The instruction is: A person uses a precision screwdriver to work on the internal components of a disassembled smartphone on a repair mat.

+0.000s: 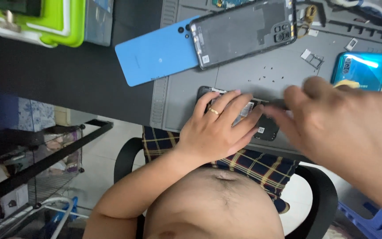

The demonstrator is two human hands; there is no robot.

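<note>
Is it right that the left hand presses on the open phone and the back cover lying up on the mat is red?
Not quite. The head view shows the left hand on the open phone, but the back cover on the mat is blue, not red.

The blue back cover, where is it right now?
In the head view, the blue back cover lies near the top, left of centre, half on the grey work mat, its right end tucked under the dark phone frame.

Even, soft daylight; glare on the teal phone [361, 67], and the right hand [332, 119] motion-blurred.
</note>
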